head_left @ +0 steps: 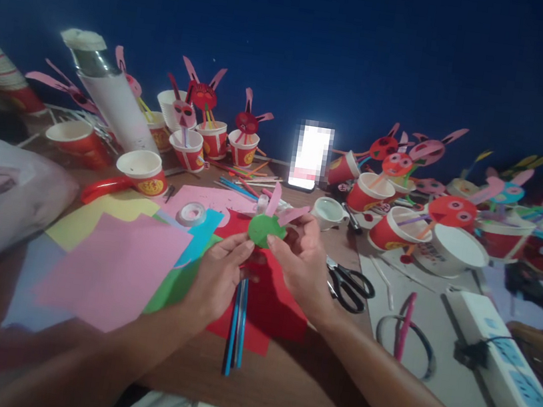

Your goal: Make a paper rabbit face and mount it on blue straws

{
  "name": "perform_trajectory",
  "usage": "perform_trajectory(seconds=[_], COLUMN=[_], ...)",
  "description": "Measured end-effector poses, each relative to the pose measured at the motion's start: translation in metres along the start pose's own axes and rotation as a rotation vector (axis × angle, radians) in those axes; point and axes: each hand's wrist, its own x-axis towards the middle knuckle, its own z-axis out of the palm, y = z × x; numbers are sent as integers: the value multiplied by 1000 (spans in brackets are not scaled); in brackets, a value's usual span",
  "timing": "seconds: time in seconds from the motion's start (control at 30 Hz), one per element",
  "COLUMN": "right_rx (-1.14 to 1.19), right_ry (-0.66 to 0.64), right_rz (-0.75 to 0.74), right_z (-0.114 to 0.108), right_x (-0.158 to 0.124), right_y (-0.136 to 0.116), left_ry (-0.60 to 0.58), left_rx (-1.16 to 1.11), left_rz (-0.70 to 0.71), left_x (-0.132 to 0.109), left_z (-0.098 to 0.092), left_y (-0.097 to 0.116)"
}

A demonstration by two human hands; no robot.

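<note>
A round green paper cutout [262, 229] with two long pink paper ears [275, 198] is held up in the middle of the head view. My left hand [225, 261] pinches its lower left edge between thumb and fingers. On the other side, my right hand [307, 256] has its thumb pressed on the green face and its fingers behind, near the right ear. Below my hands, several blue straws [235, 340] run down toward me; whether they join the cutout is hidden. Red paper [282, 306] lies underneath. Black-handled scissors [348, 287] rest just right of my right hand.
Pink paper [121, 263] and other coloured sheets lie at left, with a tape roll [192, 214] beyond. A lit phone [311, 155] stands at the back. Red paper cups [142, 172] holding eared paper figures line both sides. A power strip [502, 357] sits at right.
</note>
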Motion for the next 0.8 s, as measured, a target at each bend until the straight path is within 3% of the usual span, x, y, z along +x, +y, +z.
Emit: perform_trajectory(seconds=[0.1, 0.2, 0.33, 0.43, 0.57, 0.67, 0.8], right_rx=[-227, -468, -632, -626, -590, -494, -414], right_ry=[16, -73, -248, -371, -445, -357, -173], right_rz=[-292, -643, -889, -976, -1014, -928, -794], right_z=[-9, -21, -33, -37, -35, -31, -29], right_x=[-3, -4, -1, 0, -3, -4, -7], right_y=[3, 2, -4, -10, -17, -19, -18], left_ry=[-33, -96, -207, -326, -420, -494, -524], left_rx=[141, 324, 725, 920, 951, 954, 1047], left_rz=[66, 213, 663, 906, 1020, 1103, 1089], left_x=[-2, -2, -2, -3, -4, -2, -1], left_z=[-7, -13, -18, -20, -26, -35, -41], left_y=[4, 14, 30, 39, 45, 46, 46])
